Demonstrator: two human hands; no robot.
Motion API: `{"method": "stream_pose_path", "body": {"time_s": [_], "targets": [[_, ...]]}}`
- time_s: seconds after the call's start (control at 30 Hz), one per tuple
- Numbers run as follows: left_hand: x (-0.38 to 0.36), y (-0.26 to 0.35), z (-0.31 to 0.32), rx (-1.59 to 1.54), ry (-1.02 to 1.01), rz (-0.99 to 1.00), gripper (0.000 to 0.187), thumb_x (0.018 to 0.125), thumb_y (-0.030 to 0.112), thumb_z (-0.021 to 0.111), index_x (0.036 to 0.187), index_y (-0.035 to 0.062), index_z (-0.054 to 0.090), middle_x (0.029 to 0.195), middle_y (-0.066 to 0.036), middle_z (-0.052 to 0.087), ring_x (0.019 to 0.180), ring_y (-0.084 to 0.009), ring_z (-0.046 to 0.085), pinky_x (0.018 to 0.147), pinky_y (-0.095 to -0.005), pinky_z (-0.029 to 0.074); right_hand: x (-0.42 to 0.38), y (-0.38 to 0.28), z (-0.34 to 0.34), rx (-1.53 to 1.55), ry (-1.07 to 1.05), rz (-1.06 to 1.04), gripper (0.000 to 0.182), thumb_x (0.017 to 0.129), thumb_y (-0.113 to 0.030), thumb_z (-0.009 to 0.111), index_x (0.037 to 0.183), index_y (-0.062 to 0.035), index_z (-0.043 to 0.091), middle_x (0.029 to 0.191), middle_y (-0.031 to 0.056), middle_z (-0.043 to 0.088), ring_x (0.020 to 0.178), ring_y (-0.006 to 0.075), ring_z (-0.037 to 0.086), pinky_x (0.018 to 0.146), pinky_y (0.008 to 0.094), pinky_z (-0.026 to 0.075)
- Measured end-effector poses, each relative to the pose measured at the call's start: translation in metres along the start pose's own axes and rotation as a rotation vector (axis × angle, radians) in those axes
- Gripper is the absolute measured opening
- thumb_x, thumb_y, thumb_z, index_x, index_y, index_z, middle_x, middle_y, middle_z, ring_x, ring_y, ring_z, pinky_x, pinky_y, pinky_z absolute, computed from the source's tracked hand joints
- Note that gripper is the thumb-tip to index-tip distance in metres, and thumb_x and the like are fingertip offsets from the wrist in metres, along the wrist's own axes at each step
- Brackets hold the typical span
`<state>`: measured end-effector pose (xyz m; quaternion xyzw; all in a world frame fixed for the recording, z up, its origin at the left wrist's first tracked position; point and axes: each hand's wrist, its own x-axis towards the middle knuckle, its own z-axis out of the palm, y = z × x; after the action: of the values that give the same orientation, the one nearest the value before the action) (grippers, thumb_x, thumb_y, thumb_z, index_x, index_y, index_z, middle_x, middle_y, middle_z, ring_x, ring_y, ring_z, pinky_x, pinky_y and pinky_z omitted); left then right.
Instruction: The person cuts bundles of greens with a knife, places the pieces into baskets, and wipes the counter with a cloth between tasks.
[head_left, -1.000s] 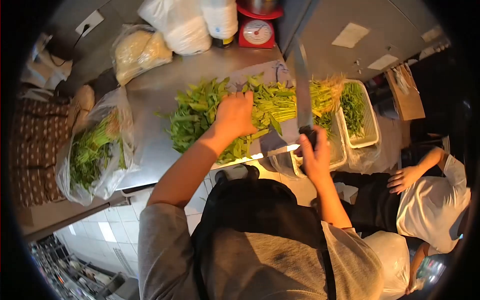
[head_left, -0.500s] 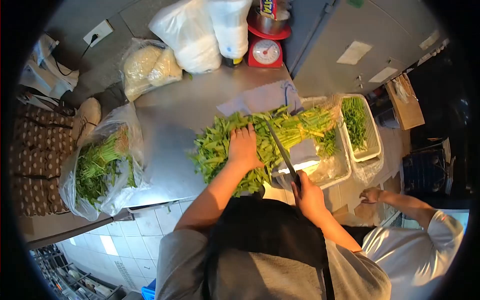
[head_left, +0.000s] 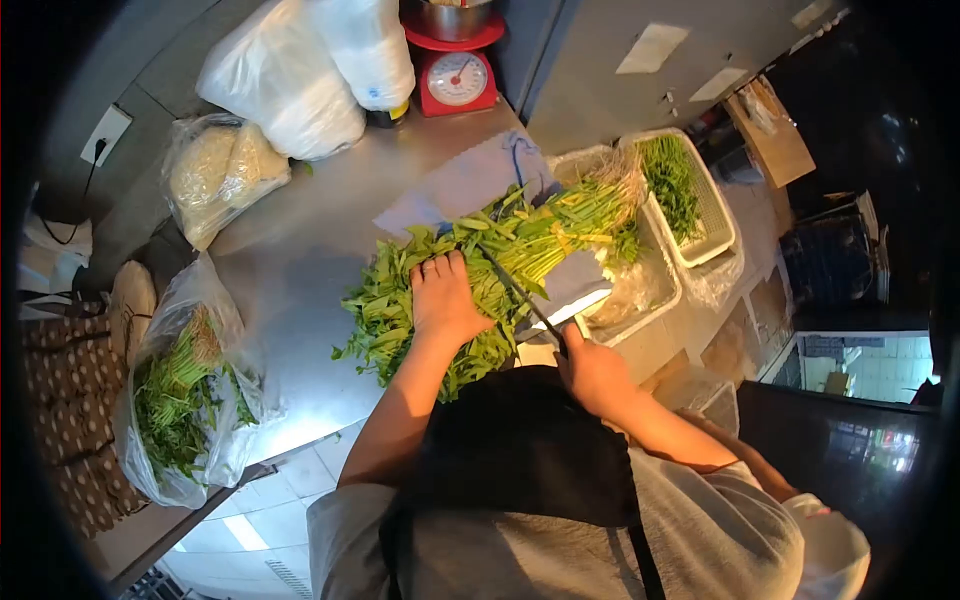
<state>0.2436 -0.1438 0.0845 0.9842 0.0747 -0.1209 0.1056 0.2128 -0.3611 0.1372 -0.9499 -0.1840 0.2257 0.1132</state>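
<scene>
A large bunch of leafy greens [head_left: 400, 275] lies across the metal table, leaves to the left, pale stems and roots to the right. My left hand [head_left: 443, 300] is pressed down over the leaves, fingers gripping them and thumb apart. In my right hand [head_left: 592, 372] is the handle of a long knife [head_left: 528, 298]. Its blade lies across the bunch, just right of my left hand, the tip toward the far side. Whether the edge is through the stems is hidden among the leaves.
Behind the greens are a bluish cloth [head_left: 470, 185] and a red scale [head_left: 458, 80]. White trays [head_left: 725, 235] stand at right, one with cut greens. A plastic bag of greens [head_left: 165, 390] sits at left, near another bag [head_left: 225, 170]. Another person's arm [head_left: 745, 455] shows beside my right elbow.
My view has shifted, so the table sits further left and lower. The other person has moved closer behind my right arm. Both hands keep their places on the greens and knife.
</scene>
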Motion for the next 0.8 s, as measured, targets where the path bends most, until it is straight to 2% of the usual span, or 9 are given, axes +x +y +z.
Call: {"method": "stream_pose_path", "body": {"time_s": [0.07, 0.1, 0.2, 0.27, 0.37, 0.63, 0.73, 0.8], "targets": [[-0.001, -0.003, 0.002, 0.023, 0.016, 0.014, 0.105, 0.053, 0.049, 0.082, 0.131, -0.0018, 0.034, 0.123, -0.017, 0.047, 0.118, -0.0300, 0.043, 0.104, -0.0439, 0.028, 0.011, -0.002, 0.003, 0.050, 0.037, -0.037, 0.023, 0.087, -0.020, 0.055, 0.099, -0.0054, 0.043, 0.075, 0.0200, 0.060, 0.070, 0.0406, 0.061, 0.060, 0.0495, 0.047], [0.000, -0.002, 0.003, 0.035, 0.032, 0.021, 0.104, 0.054, 0.049, 0.082, 0.130, -0.0019, 0.034, 0.122, -0.016, 0.048, 0.118, -0.0292, 0.043, 0.104, -0.0437, 0.028, 0.018, -0.006, 0.000, 0.056, -0.009, -0.032, 0.024, 0.086, -0.019, 0.055, 0.100, -0.0052, 0.042, 0.076, 0.0205, 0.061, 0.072, 0.0408, 0.060, 0.061, 0.0495, 0.047], [0.001, 0.000, 0.010, 0.066, 0.033, 0.018, 0.103, 0.055, 0.051, 0.081, 0.129, -0.0023, 0.034, 0.120, -0.016, 0.048, 0.117, -0.0284, 0.044, 0.104, -0.0440, 0.028, 0.055, -0.007, 0.032, 0.027, 0.013, -0.037, 0.020, 0.085, -0.015, 0.050, 0.100, -0.0047, 0.042, 0.079, 0.0218, 0.062, 0.075, 0.0418, 0.060, 0.064, 0.0500, 0.047], [0.002, 0.000, 0.010, 0.083, 0.035, 0.021, 0.103, 0.055, 0.051, 0.081, 0.130, -0.0024, 0.034, 0.120, -0.016, 0.048, 0.116, -0.0286, 0.045, 0.104, -0.0443, 0.028, 0.074, -0.012, 0.033, 0.124, 0.042, -0.076, 0.018, 0.084, -0.012, 0.047, 0.100, -0.0040, 0.042, 0.081, 0.0224, 0.063, 0.077, 0.0417, 0.061, 0.065, 0.0502, 0.048], [0.002, 0.002, 0.010, 0.092, 0.025, 0.018, 0.103, 0.055, 0.050, 0.081, 0.129, -0.0022, 0.033, 0.120, -0.016, 0.048, 0.116, -0.0292, 0.045, 0.104, -0.0437, 0.029, 0.102, -0.016, 0.035, 0.103, -0.009, -0.104, 0.019, 0.083, -0.010, 0.047, 0.101, -0.0032, 0.043, 0.084, 0.0223, 0.064, 0.079, 0.0411, 0.062, 0.067, 0.0495, 0.048], [0.003, 0.001, 0.011, 0.049, 0.069, 0.020, 0.098, 0.053, 0.048, 0.082, 0.125, -0.0002, 0.037, 0.118, -0.016, 0.050, 0.114, -0.0304, 0.046, 0.100, -0.0433, 0.034, 0.060, -0.001, 0.019, 0.093, -0.188, -0.009, 0.028, 0.083, -0.007, 0.047, 0.109, -0.0019, 0.040, 0.092, 0.0232, 0.064, 0.088, 0.0407, 0.062, 0.072, 0.0486, 0.049], [0.000, -0.003, 0.017, 0.060, 0.055, 0.015, 0.099, 0.053, 0.048, 0.082, 0.127, 0.0005, 0.037, 0.121, -0.017, 0.049, 0.116, -0.0303, 0.045, 0.100, -0.0428, 0.034, 0.083, -0.007, 0.036, 0.185, -0.101, -0.025, 0.026, 0.087, -0.014, 0.046, 0.111, -0.0033, 0.041, 0.089, 0.0245, 0.063, 0.085, 0.0415, 0.061, 0.071, 0.0496, 0.048], [0.002, -0.001, 0.021, 0.040, 0.080, 0.040, 0.100, 0.054, 0.048, 0.082, 0.129, 0.0006, 0.036, 0.123, -0.017, 0.048, 0.118, -0.0303, 0.044, 0.101, -0.0424, 0.034, 0.101, -0.001, 0.057, 0.225, -0.066, -0.044, 0.026, 0.087, -0.012, 0.044, 0.111, -0.0046, 0.043, 0.091, 0.0246, 0.062, 0.088, 0.0409, 0.061, 0.072, 0.0492, 0.048]]}}
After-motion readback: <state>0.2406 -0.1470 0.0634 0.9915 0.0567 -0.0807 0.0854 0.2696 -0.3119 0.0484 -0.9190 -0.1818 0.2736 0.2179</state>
